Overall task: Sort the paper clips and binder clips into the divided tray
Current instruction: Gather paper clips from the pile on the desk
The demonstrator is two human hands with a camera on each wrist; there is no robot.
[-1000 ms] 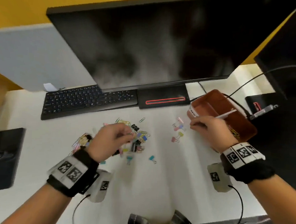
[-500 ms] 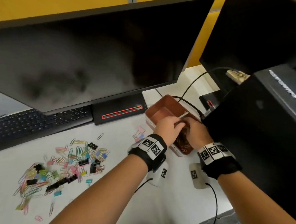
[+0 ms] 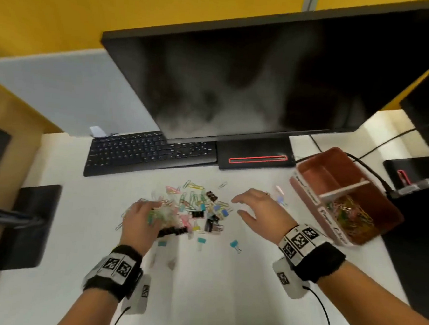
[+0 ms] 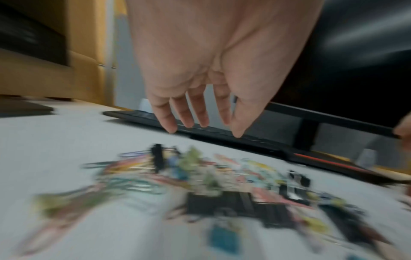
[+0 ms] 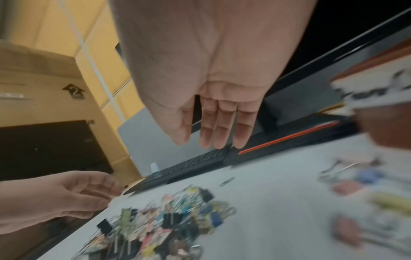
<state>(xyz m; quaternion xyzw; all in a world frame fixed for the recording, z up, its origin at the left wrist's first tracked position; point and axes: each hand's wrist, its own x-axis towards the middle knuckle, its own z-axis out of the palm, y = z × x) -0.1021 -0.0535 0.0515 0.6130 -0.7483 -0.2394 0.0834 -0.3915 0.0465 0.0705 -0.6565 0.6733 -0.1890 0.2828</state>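
Over pile (image 3: pixel 193 208): left hand (image 3: pixel 142 220) nearer, fingers spread, empty; right hand (image 3: pixel 260 210) at right edge, empty; tray (image 3: pixel 391 218) further right.

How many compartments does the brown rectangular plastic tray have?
2. The far compartment, toward the black monitor, shows bare floor; the near compartment holds coloured wire paper clips. A white divider separates them; none seems hidden.

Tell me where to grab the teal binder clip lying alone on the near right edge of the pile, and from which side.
Pinch the teal binder clip across its coloured body, coming straight down from above with the right hand, which hovers open nearest it. Its body is the widest part, its thin wire handles seem to trail toward the person, and it lies apart from the pile, so fingers likely have room on both sides.
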